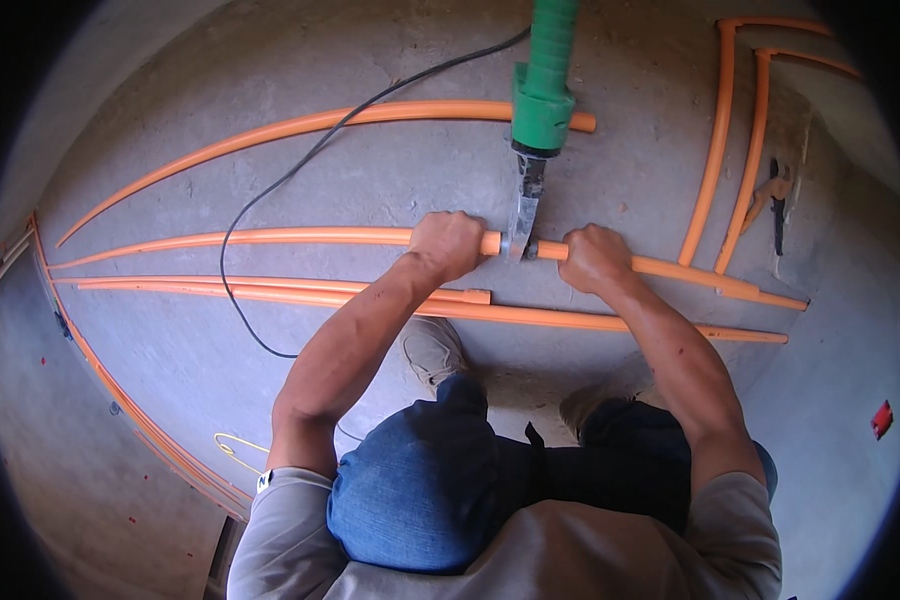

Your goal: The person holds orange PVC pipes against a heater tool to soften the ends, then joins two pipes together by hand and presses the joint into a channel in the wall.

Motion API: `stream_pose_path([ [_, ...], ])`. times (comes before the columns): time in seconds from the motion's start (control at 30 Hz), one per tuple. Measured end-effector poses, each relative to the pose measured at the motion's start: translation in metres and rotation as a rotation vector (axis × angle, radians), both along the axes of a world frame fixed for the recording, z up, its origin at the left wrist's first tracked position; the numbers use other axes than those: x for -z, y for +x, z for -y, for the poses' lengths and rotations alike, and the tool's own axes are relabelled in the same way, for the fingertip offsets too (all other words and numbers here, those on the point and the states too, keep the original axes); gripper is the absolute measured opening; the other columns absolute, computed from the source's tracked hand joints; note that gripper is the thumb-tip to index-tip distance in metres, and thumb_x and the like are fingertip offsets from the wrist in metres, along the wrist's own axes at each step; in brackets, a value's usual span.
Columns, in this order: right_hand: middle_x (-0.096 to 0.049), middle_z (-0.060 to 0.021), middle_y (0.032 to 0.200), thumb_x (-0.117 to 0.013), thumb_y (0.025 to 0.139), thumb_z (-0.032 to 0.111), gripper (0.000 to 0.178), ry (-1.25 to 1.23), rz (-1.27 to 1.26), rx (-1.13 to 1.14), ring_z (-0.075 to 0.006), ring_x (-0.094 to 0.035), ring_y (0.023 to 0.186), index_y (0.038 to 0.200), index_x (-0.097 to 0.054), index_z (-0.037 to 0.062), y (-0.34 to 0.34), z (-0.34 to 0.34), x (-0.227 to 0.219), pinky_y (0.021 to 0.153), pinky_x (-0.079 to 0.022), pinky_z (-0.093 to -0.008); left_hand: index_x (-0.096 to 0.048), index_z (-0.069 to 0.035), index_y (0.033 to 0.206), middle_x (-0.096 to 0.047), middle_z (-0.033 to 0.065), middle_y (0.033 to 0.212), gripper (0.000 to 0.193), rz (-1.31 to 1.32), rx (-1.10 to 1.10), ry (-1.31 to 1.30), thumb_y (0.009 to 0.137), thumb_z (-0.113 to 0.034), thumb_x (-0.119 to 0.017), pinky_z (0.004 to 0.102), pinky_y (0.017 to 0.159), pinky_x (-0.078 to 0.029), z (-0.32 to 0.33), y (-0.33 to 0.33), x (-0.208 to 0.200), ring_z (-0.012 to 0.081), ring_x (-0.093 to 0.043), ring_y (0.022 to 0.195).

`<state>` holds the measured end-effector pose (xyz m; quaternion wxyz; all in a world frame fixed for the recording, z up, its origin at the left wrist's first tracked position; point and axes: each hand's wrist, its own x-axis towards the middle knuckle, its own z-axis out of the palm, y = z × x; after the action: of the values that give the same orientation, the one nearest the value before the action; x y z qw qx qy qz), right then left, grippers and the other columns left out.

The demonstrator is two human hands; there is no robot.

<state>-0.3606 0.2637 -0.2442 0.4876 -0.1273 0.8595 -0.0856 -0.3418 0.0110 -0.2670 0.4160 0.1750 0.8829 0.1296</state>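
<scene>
My left hand (448, 246) is wrapped round a long orange pipe (310, 236), close to its right end. That end meets the left side of the metal heating head (523, 215) of a green pipe welding tool (543, 110). On the other side, my right hand (596, 260) closes round a second orange pipe (552, 250), whose short end points left at the same head. The tool stands between my hands with its ribbed green handle away from me; neither hand touches it. The contact faces are too small to make out fully.
Another orange pipe (380, 113) lies beyond, passing behind the tool. More orange pipes (560, 316) lie near my feet. A black cable (315, 150) loops across the concrete floor on the left. Pipe cutters or pliers (776, 195) lie at right beside upright-running orange pipes (710, 160).
</scene>
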Motion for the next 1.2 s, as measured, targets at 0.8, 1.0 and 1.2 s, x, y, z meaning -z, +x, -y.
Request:
stream_pose_path([
  [0.8, -0.075, -0.0212, 0.089, -0.074, 0.083, 0.026, 0.028, -0.069, -0.155, 0.004, -0.0391, -0.073, 0.093, 0.101, -0.076, 0.004, 0.013, -0.041, 0.004, 0.086, -0.057, -0.0489, -0.077, -0.009, 0.094, -0.076, 0.0184, 0.095, 0.039, -0.03, 0.007, -0.023, 0.083, -0.047, -0.077, 0.0482, 0.086, -0.058, 0.003, -0.006, -0.007, 0.0384, -0.072, 0.096],
  [1.0, -0.075, -0.0207, 0.09, -0.073, 0.082, 0.028, 0.03, -0.082, -0.175, 0.028, -0.0388, -0.073, 0.091, 0.101, -0.078, 0.0058, 0.021, -0.048, 0.014, 0.085, -0.058, -0.0485, -0.077, -0.011, 0.094, -0.076, 0.0176, 0.095, 0.041, -0.007, 0.0, -0.035, 0.085, -0.051, -0.076, 0.0482, 0.084, -0.058, 0.0, -0.01, -0.015, 0.038, -0.073, 0.095],
  [1.2, -0.076, -0.019, 0.095, -0.069, 0.086, 0.027, 0.028, -0.018, -0.131, -0.006, -0.0356, -0.074, 0.098, 0.102, -0.078, 0.006, 0.015, -0.039, 0.007, 0.088, -0.059, -0.0447, -0.076, -0.012, 0.098, -0.076, 0.0165, 0.095, 0.042, 0.033, -0.005, -0.081, 0.087, -0.053, -0.075, 0.0481, 0.083, -0.058, -0.004, -0.007, -0.019, 0.0379, -0.073, 0.093],
])
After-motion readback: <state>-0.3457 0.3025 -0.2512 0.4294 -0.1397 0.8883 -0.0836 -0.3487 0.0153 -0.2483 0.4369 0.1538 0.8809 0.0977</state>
